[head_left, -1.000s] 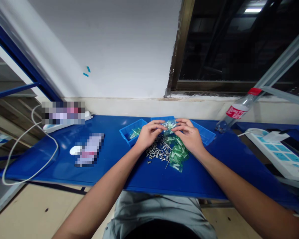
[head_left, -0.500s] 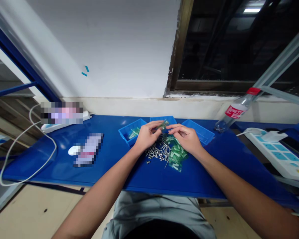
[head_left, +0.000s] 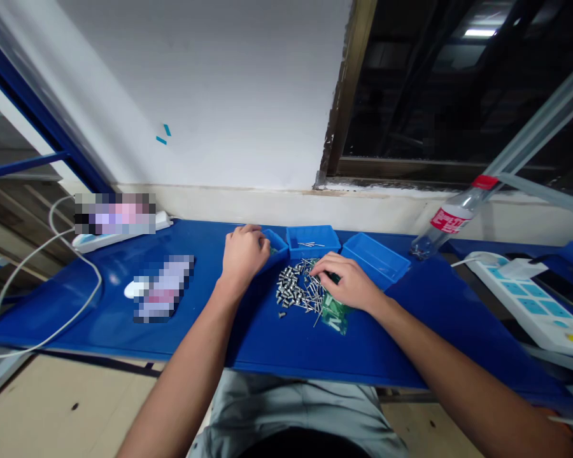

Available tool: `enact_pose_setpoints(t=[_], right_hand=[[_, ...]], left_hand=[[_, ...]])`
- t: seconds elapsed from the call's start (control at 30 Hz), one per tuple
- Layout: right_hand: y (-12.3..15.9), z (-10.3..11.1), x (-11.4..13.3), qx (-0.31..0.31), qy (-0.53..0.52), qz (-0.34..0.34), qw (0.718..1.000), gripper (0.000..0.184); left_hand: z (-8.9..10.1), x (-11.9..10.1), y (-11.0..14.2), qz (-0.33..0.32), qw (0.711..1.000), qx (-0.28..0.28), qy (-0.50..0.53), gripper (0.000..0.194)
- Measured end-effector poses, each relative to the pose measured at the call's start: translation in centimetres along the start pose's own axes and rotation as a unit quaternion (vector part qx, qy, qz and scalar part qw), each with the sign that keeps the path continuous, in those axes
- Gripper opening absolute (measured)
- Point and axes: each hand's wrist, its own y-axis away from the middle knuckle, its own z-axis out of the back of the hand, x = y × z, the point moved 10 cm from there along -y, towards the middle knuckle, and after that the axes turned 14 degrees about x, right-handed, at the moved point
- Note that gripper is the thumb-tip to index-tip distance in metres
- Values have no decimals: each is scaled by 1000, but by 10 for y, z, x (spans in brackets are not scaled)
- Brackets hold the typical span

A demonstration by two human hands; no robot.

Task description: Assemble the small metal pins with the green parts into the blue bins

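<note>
Nearest are the grey trousers (head_left: 286, 404), below the front edge of the blue worktop (head_left: 267, 350). On the worktop, green packets (head_left: 334, 315) lie at the near right of the loose metal parts: short screws (head_left: 291, 286) on the left, long pins (head_left: 318, 296) on the right, partly mixed. One screw lies just apart at the near side.

The right hand (head_left: 348, 283) hangs over the packets and the right of the heap, its fingers bent down and drawn together; whether they grasp anything I cannot tell. The left hand (head_left: 244, 257) is at the left bin (head_left: 277, 245), covering much of it, fingers curled over; their tips are hidden, so their grip cannot be told. Some green shows inside that bin.

Well to the left lie a white oval thing (head_left: 135, 289) and a pixelated thing (head_left: 165, 289). Behind the heap, the middle bin (head_left: 310, 234) holds a few pins; the right bin (head_left: 377, 257) stands beside it at a slant.

Farther right, a red-capped bottle (head_left: 451, 219) leans. Beyond rise the white wall (head_left: 243, 95) and dark window (head_left: 439, 89).
</note>
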Motion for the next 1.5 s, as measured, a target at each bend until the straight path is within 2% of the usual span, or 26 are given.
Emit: enact_pose_setpoints(t=[0.13, 0.27, 0.43, 0.53, 0.67, 0.9, 1.17, 1.4, 1.5], right_hand=[[-4, -18, 4, 66, 39, 21, 997, 18], [-5, -27, 3, 89, 63, 29, 994, 16], [-4, -33, 1, 90, 93, 29, 991, 18], [-3, -35, 0, 81, 126, 25, 988, 18], [-1, -34, 1, 77, 141, 24, 987, 19], [2, -34, 5, 113, 112, 53, 986, 29], [2, -41, 4, 133, 167, 61, 975, 27], [-5, -45, 0, 204, 246, -4, 948, 16], [-8, -47, 1, 225, 258, -11, 940, 15]], left_hand=[[0, -10, 1, 12, 999, -7, -46, 21], [-8, -48, 2, -85, 996, 26, -16, 27], [-38, -93, 14, -200, 973, 102, 61, 29], [-56, -110, 21, -253, 950, 142, 114, 28], [-66, -107, 19, -242, 947, 154, 146, 27], [-67, -92, 15, -203, 959, 144, 135, 26], [-65, -101, 18, -228, 957, 140, 116, 26], [-69, -101, 19, -224, 958, 151, 92, 26], [-69, -99, 19, -216, 960, 153, 91, 26]])
